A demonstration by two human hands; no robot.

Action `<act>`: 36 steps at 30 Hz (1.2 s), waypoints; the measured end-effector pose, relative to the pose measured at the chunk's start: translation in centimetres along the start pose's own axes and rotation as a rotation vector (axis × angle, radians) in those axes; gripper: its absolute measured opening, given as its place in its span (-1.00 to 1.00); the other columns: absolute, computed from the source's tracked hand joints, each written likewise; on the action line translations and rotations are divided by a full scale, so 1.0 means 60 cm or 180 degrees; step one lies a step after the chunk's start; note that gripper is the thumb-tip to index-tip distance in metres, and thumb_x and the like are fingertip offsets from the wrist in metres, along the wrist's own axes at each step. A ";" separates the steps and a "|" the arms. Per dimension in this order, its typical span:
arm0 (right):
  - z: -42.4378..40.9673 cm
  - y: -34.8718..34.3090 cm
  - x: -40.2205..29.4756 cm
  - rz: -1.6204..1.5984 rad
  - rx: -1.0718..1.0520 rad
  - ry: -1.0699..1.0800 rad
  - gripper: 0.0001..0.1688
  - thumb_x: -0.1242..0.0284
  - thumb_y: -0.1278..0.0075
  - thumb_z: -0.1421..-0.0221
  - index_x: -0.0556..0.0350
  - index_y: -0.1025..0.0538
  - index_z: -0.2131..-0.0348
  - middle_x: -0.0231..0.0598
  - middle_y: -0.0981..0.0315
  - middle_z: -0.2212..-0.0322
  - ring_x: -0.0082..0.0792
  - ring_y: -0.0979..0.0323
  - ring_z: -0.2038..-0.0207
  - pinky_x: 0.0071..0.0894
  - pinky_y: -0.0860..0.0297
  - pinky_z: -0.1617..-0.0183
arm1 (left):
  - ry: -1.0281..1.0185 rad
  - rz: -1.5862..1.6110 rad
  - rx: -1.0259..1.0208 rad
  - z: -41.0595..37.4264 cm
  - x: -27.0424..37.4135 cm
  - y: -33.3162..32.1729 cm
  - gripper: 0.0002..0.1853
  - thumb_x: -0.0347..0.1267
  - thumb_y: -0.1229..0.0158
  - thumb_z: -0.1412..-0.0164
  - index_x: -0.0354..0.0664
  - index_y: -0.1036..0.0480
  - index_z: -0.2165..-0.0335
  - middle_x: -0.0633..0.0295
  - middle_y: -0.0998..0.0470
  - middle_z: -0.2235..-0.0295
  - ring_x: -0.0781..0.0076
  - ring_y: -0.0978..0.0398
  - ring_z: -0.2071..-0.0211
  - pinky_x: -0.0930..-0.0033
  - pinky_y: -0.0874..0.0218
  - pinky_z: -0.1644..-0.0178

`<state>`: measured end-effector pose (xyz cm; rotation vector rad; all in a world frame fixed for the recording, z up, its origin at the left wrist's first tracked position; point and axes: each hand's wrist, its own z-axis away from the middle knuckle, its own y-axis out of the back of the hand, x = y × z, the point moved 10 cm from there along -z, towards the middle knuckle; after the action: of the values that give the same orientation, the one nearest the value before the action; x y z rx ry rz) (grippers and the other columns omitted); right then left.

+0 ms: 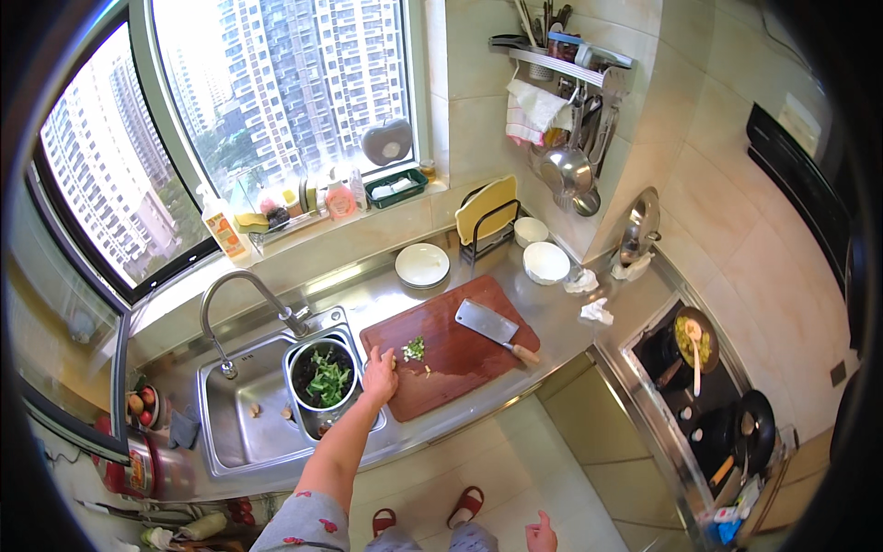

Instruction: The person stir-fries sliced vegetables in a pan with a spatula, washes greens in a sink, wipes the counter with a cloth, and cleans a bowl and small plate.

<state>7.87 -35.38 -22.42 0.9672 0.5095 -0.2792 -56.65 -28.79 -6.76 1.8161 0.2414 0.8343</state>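
My left hand reaches over the left edge of a reddish wooden cutting board, its fingertips around a small yellowish-brown piece that is mostly hidden. Just right of the fingers lies a small pile of chopped green and white scallion, with little pale bits below it. A cleaver with a wooden handle rests flat on the board's right part. Left of my hand, a round metal pot holds leafy greens and something dark. My right hand is low over the floor, one finger extended, with nothing seen in it.
A steel sink with a curved faucet is at the left. Stacked plates, a rack with a yellow board and white bowls stand behind. A pan of food and a black wok sit on the stove.
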 end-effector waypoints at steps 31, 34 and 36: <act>0.332 -0.139 -0.843 -0.0595 -0.1890 0.3276 -0.53 0.56 -0.11 -0.09 -0.04 -0.48 -0.03 -0.15 -0.55 0.17 -0.06 -0.54 0.12 -0.17 -0.48 0.10 | 0.2564 0.5647 0.0089 0.689 -0.026 0.236 -0.56 -0.36 -0.09 -0.38 -0.20 -0.29 -0.17 0.21 -0.47 0.00 0.47 -0.47 0.01 0.36 -0.34 -0.09; 0.400 -0.170 -0.891 -0.0385 -0.1944 0.3950 -0.54 0.55 -0.10 -0.11 -0.03 -0.48 -0.03 -0.16 -0.56 0.19 -0.08 -0.54 0.15 -0.18 -0.47 0.09 | 0.2968 0.6496 0.0847 0.757 -0.060 0.270 -0.63 -0.41 0.02 -0.43 -0.21 -0.31 -0.15 0.21 -0.48 0.00 0.41 -0.48 -0.01 0.31 -0.35 -0.13; 0.438 -0.204 -0.903 -0.0221 -0.2142 0.4279 -0.54 0.56 -0.08 -0.12 -0.03 -0.48 -0.04 -0.16 -0.56 0.18 -0.09 -0.54 0.18 -0.17 -0.47 0.10 | 0.2725 0.6722 0.1171 0.780 -0.081 0.295 -0.64 -0.42 0.02 -0.42 -0.21 -0.33 -0.14 0.21 -0.48 -0.01 0.40 -0.48 -0.01 0.30 -0.36 -0.13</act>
<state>-36.02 -63.93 9.74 0.3459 1.7281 0.5329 -34.08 -73.40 -1.71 1.2975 -1.3415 3.0660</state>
